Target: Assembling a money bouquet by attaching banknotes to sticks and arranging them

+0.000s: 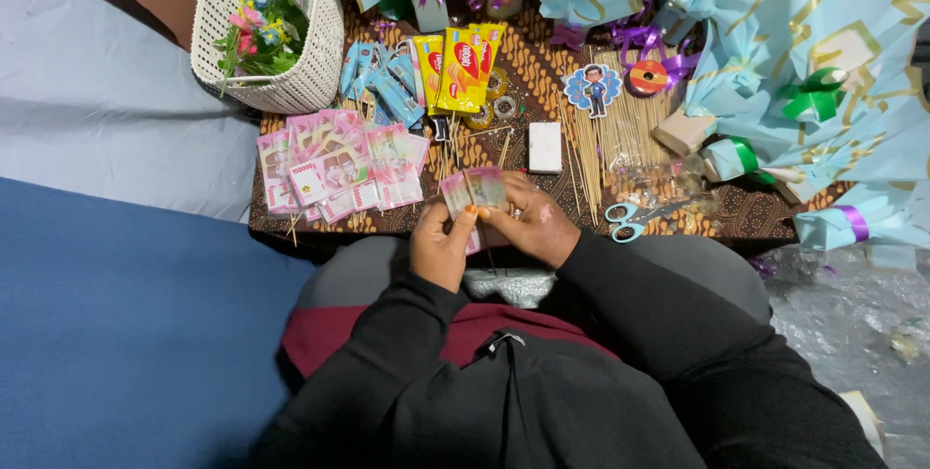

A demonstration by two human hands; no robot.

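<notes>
I see my left hand (441,248) and right hand (528,227) meeting over the near edge of the brown batik-patterned worktop (542,72), both in a clenched grip on one pink paper banknote (473,188) held between them. Just left lies a spread of pink banknotes in clear sleeves (339,171). Beyond stand yellow rectangular snack packets with red ovals (463,64) beside narrow light-blue sachets (383,81). A small white box (544,146) sits near bamboo skewers (605,140); blue-handled scissors (625,220) lie to the right.
</notes>
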